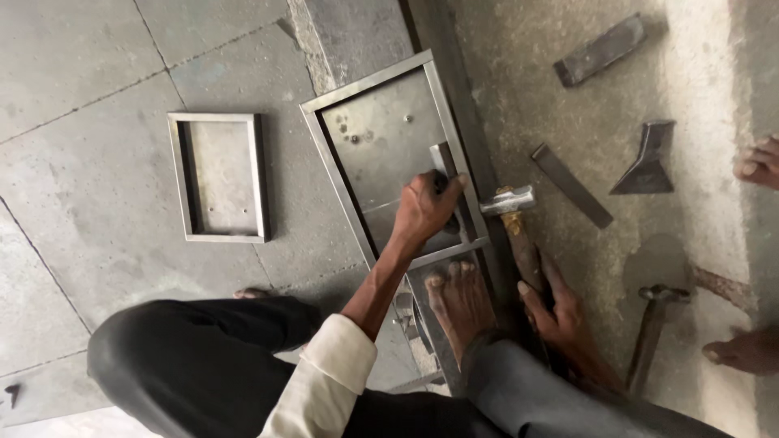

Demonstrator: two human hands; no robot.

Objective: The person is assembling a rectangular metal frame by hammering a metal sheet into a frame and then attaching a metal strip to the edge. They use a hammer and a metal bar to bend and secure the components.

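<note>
Concrete workshop floor (97, 178), dusty. Well left of the hands, a small rectangular steel frame (219, 177) lies flat. Left hand (423, 209) closed around a short metal piece held upright inside the larger steel frame (381, 146). Person's bare foot (459, 300) pins that frame. Right hand (560, 312) grips the hammer (511, 212) handle, head just beside the left hand. Frame looks assembled; the inner piece still looks unseated. Further right: chisels, second hammer (653, 324).
</note>
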